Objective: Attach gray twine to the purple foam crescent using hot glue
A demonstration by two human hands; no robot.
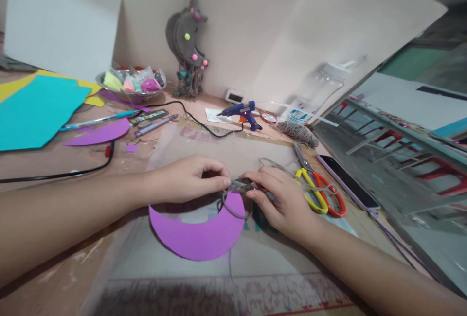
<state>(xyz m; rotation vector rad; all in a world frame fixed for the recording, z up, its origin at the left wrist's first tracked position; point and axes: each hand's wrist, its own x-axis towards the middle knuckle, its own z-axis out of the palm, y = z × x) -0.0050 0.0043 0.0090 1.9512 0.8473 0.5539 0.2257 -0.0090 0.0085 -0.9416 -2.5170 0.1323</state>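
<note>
A purple foam or paper crescent lies in front of me, its horns pointing up. My left hand pinches at the tip of its right horn, thumb against fingers. A loop of grey yarn hangs over that horn below my fingertips. Opposite, my right hand is closed with thumb and forefinger near the same tip, gripping the yarn. A dark, shiny patch between the two hands is too blurred to name. From the right hand the yarn trails across the scissors, which have yellow and red handles.
Behind stand a blue glue gun, a grey yarn bundle and a decorated grey crescent. A phone lies right. At left are turquoise sheets, a pen, a cutter, a bowl and a black cable.
</note>
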